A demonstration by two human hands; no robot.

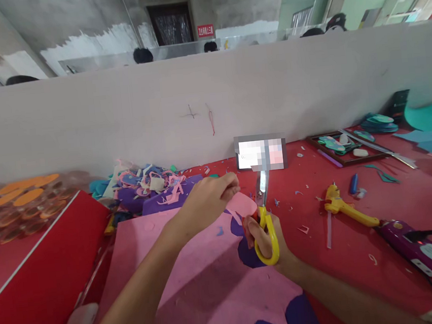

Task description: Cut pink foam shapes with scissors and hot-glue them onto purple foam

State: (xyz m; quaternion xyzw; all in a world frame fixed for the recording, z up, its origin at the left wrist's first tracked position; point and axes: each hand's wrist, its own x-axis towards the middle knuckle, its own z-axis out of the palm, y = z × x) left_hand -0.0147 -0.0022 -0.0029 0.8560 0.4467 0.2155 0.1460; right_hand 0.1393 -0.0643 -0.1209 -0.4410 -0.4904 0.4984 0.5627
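a: your pink piece is at the pink sheet's far edge. right hand's gripping scissors, left hand's curled, can't tell if holding.

b: scraps beyond the sheet look cut, what's left is unclear.

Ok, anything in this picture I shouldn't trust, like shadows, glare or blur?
Head view: a broad soft shadow lies across the pink sheet; the blades of the scissors catch a bright glint; blocky pixelation covers the lit screen and the blades' upper end, hiding the tips; the orange discs at far left look soft and smeared.
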